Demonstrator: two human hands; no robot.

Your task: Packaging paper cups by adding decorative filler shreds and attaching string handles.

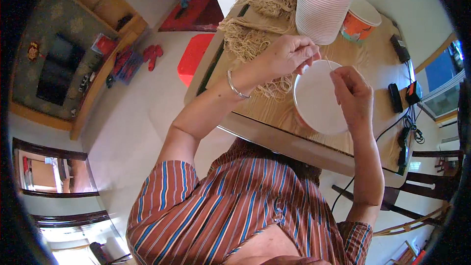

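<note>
A round white bowl (319,100) stands near the table's front edge, below both hands. Above its far rim is my left hand (294,55), a silver bangle on its wrist; its fingers are curled together, and what they hold, if anything, is too small to make out. My right hand (354,93) hovers at the bowl's right side, thumb and forefinger pinching a thin pale strand (328,62) that points up toward the left fingers. Tangled tan strands (243,39) lie in heaps left of the bowl, some of them behind my left hand and wrist.
A tall stack of white paper bowls (325,5) rises behind my hands, beside an orange printed tub (362,19). Black adapters (400,49) and cables (418,135) lie along the table's right side. A red stool (194,59) stands at its left, dark chairs (427,186) at the right.
</note>
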